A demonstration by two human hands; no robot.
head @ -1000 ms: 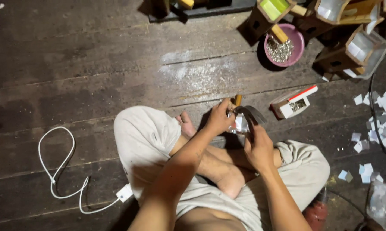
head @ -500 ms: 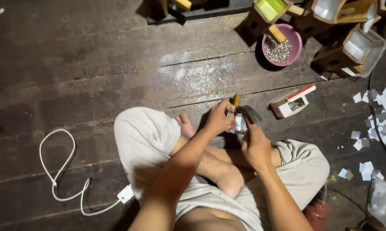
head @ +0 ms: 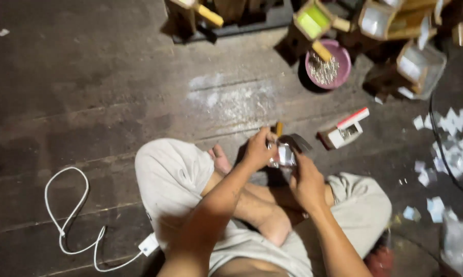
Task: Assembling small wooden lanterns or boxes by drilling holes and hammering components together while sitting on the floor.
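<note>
Both hands meet above the crossed legs: left hand [head: 257,150] and right hand [head: 305,179] pinch a small shiny silver foil-like piece [head: 284,154] between their fingers. It appears light, thin and easily creased; edges suit gripping best.

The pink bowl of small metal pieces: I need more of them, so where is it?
In the head view, the pink bowl sits on the wooden floor at upper right, beyond the right hand, beside small wooden boxes.
</note>
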